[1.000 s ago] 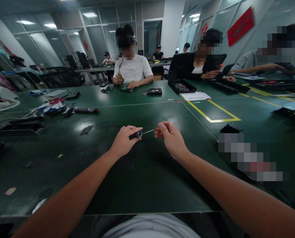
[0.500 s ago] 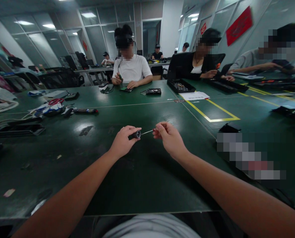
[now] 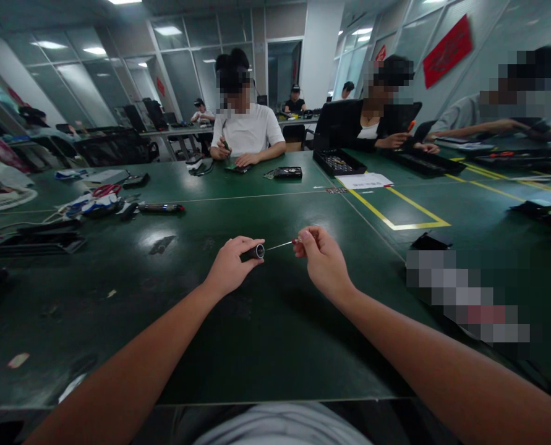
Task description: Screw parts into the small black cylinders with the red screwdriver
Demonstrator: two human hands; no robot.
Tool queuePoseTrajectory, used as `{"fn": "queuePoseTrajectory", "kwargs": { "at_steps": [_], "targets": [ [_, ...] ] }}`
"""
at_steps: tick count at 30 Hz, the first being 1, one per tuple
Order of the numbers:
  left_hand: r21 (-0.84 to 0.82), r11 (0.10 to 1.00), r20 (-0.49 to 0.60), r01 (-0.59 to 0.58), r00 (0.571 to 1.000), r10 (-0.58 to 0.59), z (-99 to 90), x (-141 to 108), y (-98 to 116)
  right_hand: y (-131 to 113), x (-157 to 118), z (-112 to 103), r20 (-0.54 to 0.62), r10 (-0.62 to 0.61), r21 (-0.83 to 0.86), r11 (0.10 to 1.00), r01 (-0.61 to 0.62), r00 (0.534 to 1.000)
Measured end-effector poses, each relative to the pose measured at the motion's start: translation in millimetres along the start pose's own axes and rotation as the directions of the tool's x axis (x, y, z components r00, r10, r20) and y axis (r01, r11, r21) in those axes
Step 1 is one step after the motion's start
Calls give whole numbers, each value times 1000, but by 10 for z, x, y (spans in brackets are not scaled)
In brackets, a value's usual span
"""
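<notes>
In my left hand is a short black cylinder with a pale ring round its open end, which faces right. The fingers and thumb grip it from either side, low over the green table. My right hand pinches the reddish handle of a screwdriver. Its thin metal shaft points left, the tip close to the cylinder's open end; I cannot tell whether the tip is inside or just short of it. Most of the handle is hidden by the fingers.
The green table spreads around my arms. A pen-like tool and red-handled scissors lie left among clutter. A blurred-out pack lies right. Opposite, a person in a white shirt works near a black tray of small parts.
My right hand has shifted slightly right with the screwdriver, drawing it a little away from the cylinder. My left hand stays nearly still with the cylinder.
</notes>
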State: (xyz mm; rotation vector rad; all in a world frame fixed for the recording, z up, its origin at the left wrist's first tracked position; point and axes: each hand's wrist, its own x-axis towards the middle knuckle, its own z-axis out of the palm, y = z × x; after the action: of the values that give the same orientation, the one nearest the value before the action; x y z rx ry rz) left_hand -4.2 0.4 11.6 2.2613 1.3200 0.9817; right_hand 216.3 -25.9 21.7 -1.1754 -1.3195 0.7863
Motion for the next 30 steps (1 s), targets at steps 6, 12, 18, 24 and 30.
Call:
{"fn": "queuePoseTrajectory", "kwargs": {
  "at_steps": [6,12,18,24,30],
  "targets": [
    [1,1000,15,19,1000,-19,9,-2,-26,-33,-34,-31,13,-133,-31,991,133,991],
    [5,1000,30,14,999,-14,1,-8,-21,-70,-61,-20,76,-151,-126,979,160,986],
    [17,999,51,43,998,-43,8,-7,-36,-96,-41,-35,53,-173,-257,949,181,984],
    [-11,998,49,60,997,-59,7,-1,-42,-100,-43,-38,29,-174,-287,942,175,984],
    [-38,997,69,63,996,-60,7,-7,-28,-98,-40,-50,6,-174,-287,943,169,985]
  ]
}}
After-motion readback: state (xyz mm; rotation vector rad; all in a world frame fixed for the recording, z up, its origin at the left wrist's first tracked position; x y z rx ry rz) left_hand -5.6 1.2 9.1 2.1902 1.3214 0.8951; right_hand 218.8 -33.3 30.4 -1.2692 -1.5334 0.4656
